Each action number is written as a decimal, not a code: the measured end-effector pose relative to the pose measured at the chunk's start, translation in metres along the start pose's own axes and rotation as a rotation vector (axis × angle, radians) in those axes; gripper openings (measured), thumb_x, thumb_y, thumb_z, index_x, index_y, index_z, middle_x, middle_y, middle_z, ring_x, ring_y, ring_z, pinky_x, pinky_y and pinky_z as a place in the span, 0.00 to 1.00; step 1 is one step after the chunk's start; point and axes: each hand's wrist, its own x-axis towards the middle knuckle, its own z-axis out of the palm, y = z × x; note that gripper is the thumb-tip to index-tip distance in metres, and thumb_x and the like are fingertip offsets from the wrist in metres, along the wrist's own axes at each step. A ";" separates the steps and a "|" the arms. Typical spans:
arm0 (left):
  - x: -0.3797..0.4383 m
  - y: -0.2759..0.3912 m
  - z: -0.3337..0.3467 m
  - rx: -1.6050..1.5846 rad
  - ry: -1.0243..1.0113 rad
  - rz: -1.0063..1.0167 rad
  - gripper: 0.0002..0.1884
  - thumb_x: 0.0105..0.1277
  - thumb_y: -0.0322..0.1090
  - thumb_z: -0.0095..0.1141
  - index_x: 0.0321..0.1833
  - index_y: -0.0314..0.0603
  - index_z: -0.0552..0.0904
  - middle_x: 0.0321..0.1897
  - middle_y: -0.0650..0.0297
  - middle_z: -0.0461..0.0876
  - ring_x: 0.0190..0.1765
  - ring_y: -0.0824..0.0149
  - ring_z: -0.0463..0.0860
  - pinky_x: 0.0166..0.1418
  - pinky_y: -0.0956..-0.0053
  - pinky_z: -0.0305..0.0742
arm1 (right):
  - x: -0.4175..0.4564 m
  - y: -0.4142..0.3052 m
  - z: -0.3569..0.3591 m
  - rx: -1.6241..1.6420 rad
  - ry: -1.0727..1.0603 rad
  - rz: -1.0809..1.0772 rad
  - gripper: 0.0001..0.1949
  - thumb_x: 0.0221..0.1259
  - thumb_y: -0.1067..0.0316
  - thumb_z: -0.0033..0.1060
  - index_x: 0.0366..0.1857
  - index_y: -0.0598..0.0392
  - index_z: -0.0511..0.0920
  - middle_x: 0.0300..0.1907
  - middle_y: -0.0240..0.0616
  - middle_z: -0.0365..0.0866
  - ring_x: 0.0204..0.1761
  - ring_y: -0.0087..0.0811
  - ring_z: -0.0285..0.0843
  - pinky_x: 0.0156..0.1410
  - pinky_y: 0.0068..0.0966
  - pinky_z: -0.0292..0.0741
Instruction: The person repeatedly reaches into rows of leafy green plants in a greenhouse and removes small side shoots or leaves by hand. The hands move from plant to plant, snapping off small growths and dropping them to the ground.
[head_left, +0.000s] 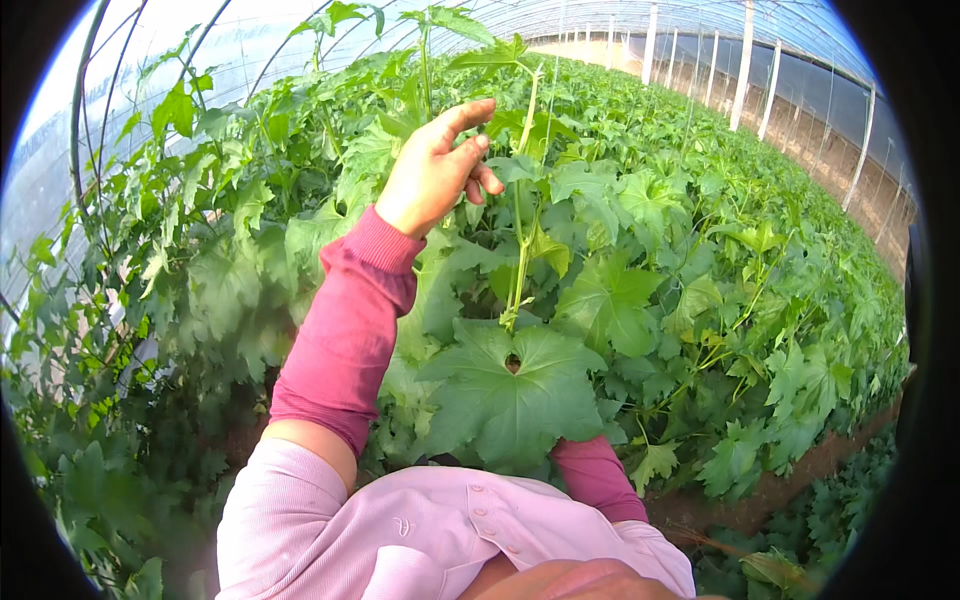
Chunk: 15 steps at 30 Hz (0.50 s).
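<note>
My left hand (444, 159) is raised beside the upper stem of a climbing gourd-type vine (523, 262). Its thumb and fingers are bent and apart, and I see nothing between them. The stem rises just right of the fingertips to a pale upper section (532, 105) with a young leaf (491, 56) at the top. A thin support string (553, 97) hangs close by. In front of my chest a broad lobed leaf (517, 405) spreads out. My right hand is out of view; its maroon sleeve (600, 476) disappears behind that leaf.
Dense rows of vines (720, 202) surround me in a greenhouse. Curved metal ribs (82, 105) and plastic film (45, 157) stand at left. White posts (742, 67) line the right side before an earthen wall (817, 112). Bare soil (765, 495) shows at lower right.
</note>
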 end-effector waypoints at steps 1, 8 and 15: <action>0.022 -0.003 -0.003 0.047 -0.027 -0.095 0.24 0.71 0.27 0.43 0.69 0.32 0.61 0.67 0.51 0.65 0.27 0.71 0.82 0.28 0.81 0.76 | -0.003 0.004 0.011 -0.009 -0.031 -0.015 0.14 0.65 0.66 0.52 0.52 0.55 0.76 0.47 0.37 0.80 0.30 0.24 0.76 0.37 0.21 0.74; 0.081 -0.102 0.023 0.331 -0.003 -0.549 0.34 0.66 0.36 0.56 0.70 0.30 0.57 0.43 0.49 0.80 0.18 0.71 0.76 0.17 0.77 0.66 | -0.027 0.030 0.038 -0.097 0.017 -0.080 0.14 0.64 0.67 0.53 0.52 0.55 0.76 0.47 0.37 0.80 0.32 0.24 0.77 0.38 0.22 0.75; 0.081 -0.170 0.036 0.333 -0.017 -0.407 0.24 0.63 0.35 0.61 0.60 0.35 0.70 0.28 0.61 0.81 0.18 0.74 0.71 0.19 0.78 0.64 | -0.031 0.040 0.033 -0.193 0.013 -0.134 0.14 0.63 0.67 0.53 0.52 0.55 0.76 0.48 0.38 0.80 0.34 0.25 0.79 0.40 0.22 0.75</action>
